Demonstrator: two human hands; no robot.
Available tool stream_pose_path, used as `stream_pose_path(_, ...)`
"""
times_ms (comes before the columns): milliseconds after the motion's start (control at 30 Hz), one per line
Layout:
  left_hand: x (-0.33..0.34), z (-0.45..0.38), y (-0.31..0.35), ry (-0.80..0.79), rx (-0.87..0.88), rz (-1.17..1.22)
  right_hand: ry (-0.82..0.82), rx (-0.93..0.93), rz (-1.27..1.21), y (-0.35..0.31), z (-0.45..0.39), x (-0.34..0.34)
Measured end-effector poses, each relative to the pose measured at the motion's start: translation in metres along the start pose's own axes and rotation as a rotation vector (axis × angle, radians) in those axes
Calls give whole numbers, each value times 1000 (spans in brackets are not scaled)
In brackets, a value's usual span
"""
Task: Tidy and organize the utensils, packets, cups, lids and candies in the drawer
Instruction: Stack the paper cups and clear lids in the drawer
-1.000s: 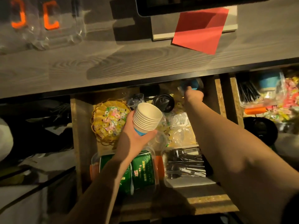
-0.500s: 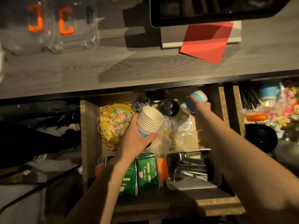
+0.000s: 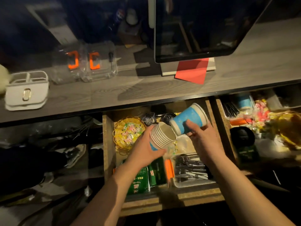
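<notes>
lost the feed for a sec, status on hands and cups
Left hand grips cup stack. Right hand holds single blue cup, base at the stack's mouth, not nested. Nothing between them.

Two hands are showing: the left hand [image 3: 143,149] is gripping one stack of paper cups [image 3: 161,136], and the right hand [image 3: 203,136] is holding one single blue cup [image 3: 189,119]. One gold wire basket [image 3: 127,132] is sitting just left of the left hand, two green packets [image 3: 146,176] are lying below it, and one cutlery tray [image 3: 192,170] is sitting below the right hand.
</notes>
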State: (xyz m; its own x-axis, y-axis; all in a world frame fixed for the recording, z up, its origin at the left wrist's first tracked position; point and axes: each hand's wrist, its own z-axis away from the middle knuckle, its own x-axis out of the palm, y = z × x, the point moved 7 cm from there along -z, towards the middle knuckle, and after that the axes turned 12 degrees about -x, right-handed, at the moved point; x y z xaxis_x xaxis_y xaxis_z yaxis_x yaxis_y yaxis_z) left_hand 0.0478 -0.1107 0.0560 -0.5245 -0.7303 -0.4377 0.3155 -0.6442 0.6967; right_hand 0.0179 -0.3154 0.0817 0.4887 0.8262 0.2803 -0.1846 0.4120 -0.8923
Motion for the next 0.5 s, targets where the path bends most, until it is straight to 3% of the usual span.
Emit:
stream_pose_path(200,-21,29,14,14,76,-91,-158,-191,401,-11,40,36)
stream_pose_path(300,-30,37,14,17,68,-134,-239,-233,430,-11,55,54)
stream_pose_path(500,-43,50,21,40,111,-133,-248,-253,487,-13,60,67)
